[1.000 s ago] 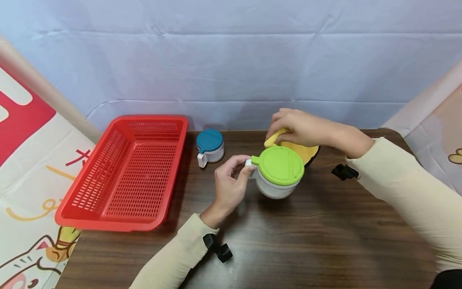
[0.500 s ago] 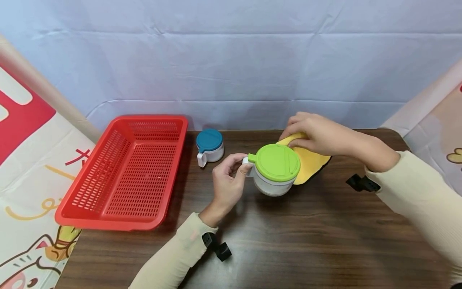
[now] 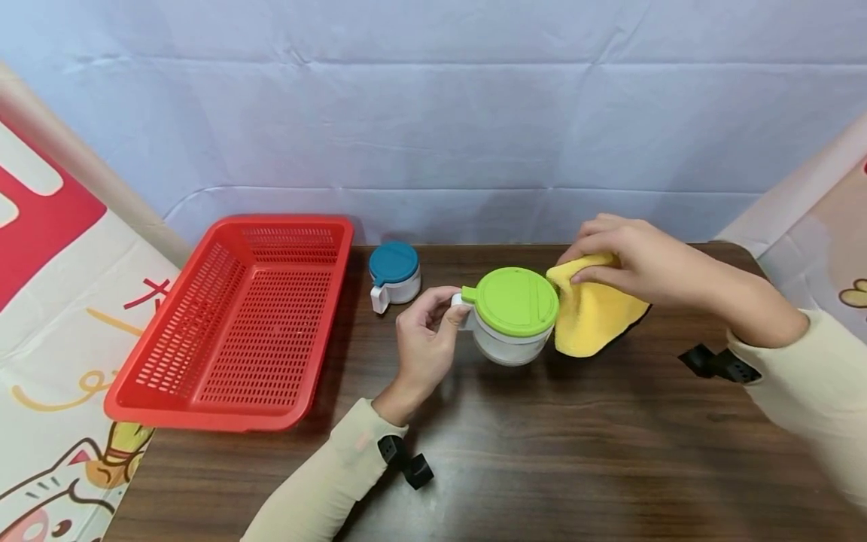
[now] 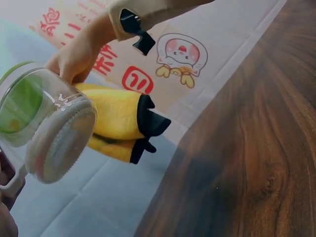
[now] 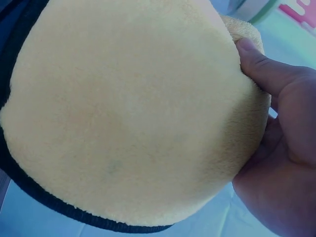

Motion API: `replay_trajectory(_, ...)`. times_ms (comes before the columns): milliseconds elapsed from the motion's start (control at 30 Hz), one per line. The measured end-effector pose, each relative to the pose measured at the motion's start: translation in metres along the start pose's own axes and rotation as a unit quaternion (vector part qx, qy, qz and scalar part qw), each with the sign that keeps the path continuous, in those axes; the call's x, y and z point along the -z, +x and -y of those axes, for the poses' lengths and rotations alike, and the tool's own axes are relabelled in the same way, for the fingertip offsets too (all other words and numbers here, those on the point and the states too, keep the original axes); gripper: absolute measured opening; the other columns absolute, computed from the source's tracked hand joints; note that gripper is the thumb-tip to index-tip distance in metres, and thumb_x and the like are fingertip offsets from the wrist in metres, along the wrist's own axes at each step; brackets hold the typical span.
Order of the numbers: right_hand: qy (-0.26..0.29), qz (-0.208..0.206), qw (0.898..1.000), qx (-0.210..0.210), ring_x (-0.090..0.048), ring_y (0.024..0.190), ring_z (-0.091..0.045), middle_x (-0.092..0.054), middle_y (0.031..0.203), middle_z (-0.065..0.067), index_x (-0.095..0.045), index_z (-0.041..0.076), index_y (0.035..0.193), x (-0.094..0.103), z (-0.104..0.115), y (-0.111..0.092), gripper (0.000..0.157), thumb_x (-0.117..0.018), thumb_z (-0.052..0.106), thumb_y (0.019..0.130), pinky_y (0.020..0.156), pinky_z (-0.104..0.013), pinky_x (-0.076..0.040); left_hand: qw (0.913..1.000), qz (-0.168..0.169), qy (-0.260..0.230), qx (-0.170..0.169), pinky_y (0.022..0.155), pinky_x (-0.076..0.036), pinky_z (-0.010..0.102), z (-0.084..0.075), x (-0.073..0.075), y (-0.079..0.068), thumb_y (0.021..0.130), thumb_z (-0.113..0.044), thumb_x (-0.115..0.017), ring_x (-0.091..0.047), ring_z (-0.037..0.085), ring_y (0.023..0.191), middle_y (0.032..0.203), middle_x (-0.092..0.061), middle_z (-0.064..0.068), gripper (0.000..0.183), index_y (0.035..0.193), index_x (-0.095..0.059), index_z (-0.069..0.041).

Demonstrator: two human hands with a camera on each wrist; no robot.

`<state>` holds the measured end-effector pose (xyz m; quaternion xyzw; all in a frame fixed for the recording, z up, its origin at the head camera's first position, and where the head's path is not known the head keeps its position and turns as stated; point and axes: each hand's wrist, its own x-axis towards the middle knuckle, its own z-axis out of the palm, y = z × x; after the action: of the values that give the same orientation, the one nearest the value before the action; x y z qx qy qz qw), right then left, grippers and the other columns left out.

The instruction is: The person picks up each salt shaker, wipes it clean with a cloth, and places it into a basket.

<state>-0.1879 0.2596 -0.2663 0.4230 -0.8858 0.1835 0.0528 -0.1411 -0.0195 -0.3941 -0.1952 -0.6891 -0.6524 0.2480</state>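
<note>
My left hand (image 3: 427, 335) grips the white handle of a clear seasoning jar (image 3: 511, 348) with a bright green lid (image 3: 517, 301). In the left wrist view the jar's see-through base (image 4: 61, 140) shows, tilted toward the camera and off the table. A yellow cloth (image 3: 589, 316) with a dark edge hangs from my right hand (image 3: 619, 252), pinched between thumb and fingers, right beside the jar's right side. The right wrist view is mostly filled by the cloth (image 5: 133, 113), with the thumb (image 5: 261, 61) pressed on its fold.
A second, smaller-looking jar (image 3: 394, 272) with a blue lid stands near the table's back edge. Left of it is a red perforated plastic basket (image 3: 321, 324). The brown wooden table (image 3: 542, 467) meets a pale cloth backdrop (image 3: 433, 128) behind.
My right hand has moved right with the yellow cloth, from behind the green-lidded jar to its right side. The jar has shifted slightly left. The basket and blue-lidded jar stay put.
</note>
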Motion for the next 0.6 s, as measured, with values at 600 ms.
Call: replay_trajectory(600, 0.045, -0.038, 0.996, 0.071, -0.053, 0.096, -0.002, -0.065, 0.103, 0.016, -0.076, 0.022, 0.109, 0.009, 0.013, -0.028, 0.042, -0.086, -0.001, 0.075, 0.077, -0.016, -0.042, 0.9996, -0.006, -0.026, -0.005, 0.069, -0.053, 0.019, -0.001, 0.000, 0.002, 0.091, 0.004, -0.071, -0.065, 0.009, 0.081, 0.098, -0.072, 0.022, 0.016, 0.105, -0.068, 0.010)
